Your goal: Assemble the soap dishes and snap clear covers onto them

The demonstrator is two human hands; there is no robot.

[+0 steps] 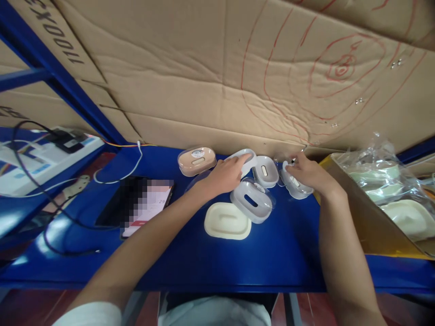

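Note:
My left hand (229, 175) reaches to the back of the table, its fingers closed over the rim of a pale oval soap dish (250, 164). Farther right, my right hand (307, 173) has thumb and fingers drawn together at the back end of a grey soap dish in clear plastic (297, 186). Exactly what those fingertips pinch is hard to see. Between the hands lies another grey soap dish (266, 177) with a pale slot. Nearer me, a grey slotted tray (252, 203) overlaps a cream oval dish (227, 226). A peach soap dish (193, 166) with a clear cover sits left.
A phone (149, 210) lies on the blue table (217, 267) by my left forearm. Cables and a power strip (50, 158) are at far left. On the right, a cardboard box (360, 217) holds bagged pale green dishes (384, 179). A cardboard wall (190, 68) stands behind.

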